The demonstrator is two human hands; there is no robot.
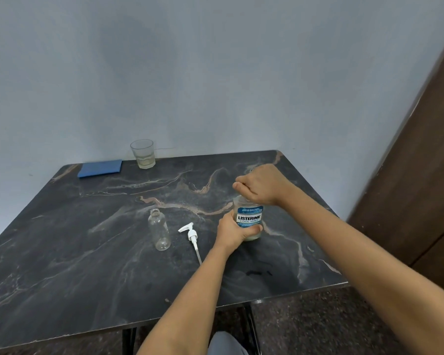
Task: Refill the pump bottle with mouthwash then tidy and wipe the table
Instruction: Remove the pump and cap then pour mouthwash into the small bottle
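Observation:
A Listerine mouthwash bottle (249, 216) with a blue label stands on the dark marble table (113, 265) at the right. My left hand (231, 233) wraps around its lower body. My right hand (263, 184) is closed over its top, hiding the cap. The clear pump bottle (159, 233) stands upright and uncapped to the left, looking empty. Its white pump head (191, 237) with the dip tube lies on the table between the two bottles.
A folded blue cloth (100, 168) lies at the table's back left by the wall. A drinking glass (142, 153) with a little pale liquid stands beside it. A brown door (420, 162) is at the right. The table's front edge is near me.

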